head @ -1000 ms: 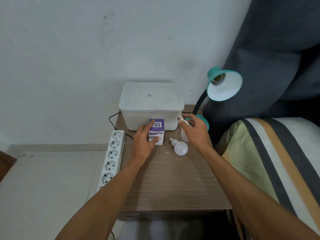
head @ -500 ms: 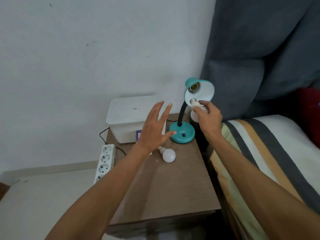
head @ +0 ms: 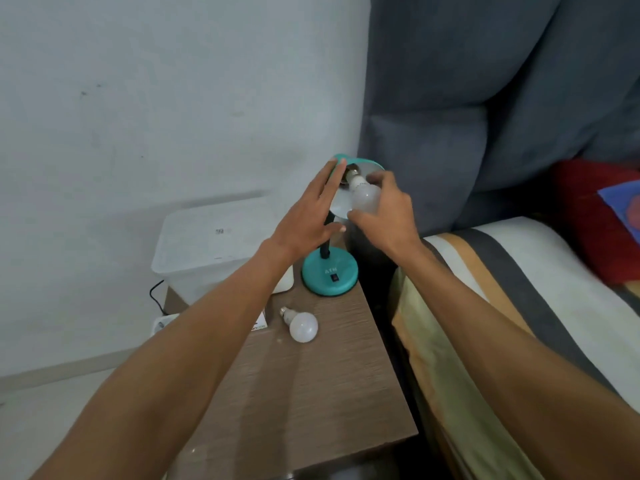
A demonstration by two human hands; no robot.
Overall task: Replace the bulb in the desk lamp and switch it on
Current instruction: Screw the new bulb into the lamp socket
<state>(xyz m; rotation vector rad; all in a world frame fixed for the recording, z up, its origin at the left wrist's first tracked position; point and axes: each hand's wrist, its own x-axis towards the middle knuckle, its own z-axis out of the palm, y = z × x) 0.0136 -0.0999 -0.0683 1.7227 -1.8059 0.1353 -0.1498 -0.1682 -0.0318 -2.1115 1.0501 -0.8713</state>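
Observation:
A teal desk lamp stands at the back right of the wooden bedside table (head: 311, 393), its round base (head: 329, 275) carrying a black switch. My right hand (head: 388, 216) holds a white bulb (head: 363, 197) with its metal cap pointed into the lamp shade (head: 367, 164), right at the socket. My left hand (head: 308, 216) is spread open, its fingertips against the left side of the shade. A second white bulb (head: 302, 325) lies on the table in front of the base.
A white lidded plastic box (head: 207, 247) sits at the back of the table against the wall. A small bulb carton (head: 260, 322) peeks out under my left forearm. A power strip (head: 162, 322) lies left of the table. A striped bed (head: 519, 306) borders the right.
My right hand lifted the bulb from beside the shade up to the socket. My left hand rose from above the table to the shade's left side. The view shifted closer.

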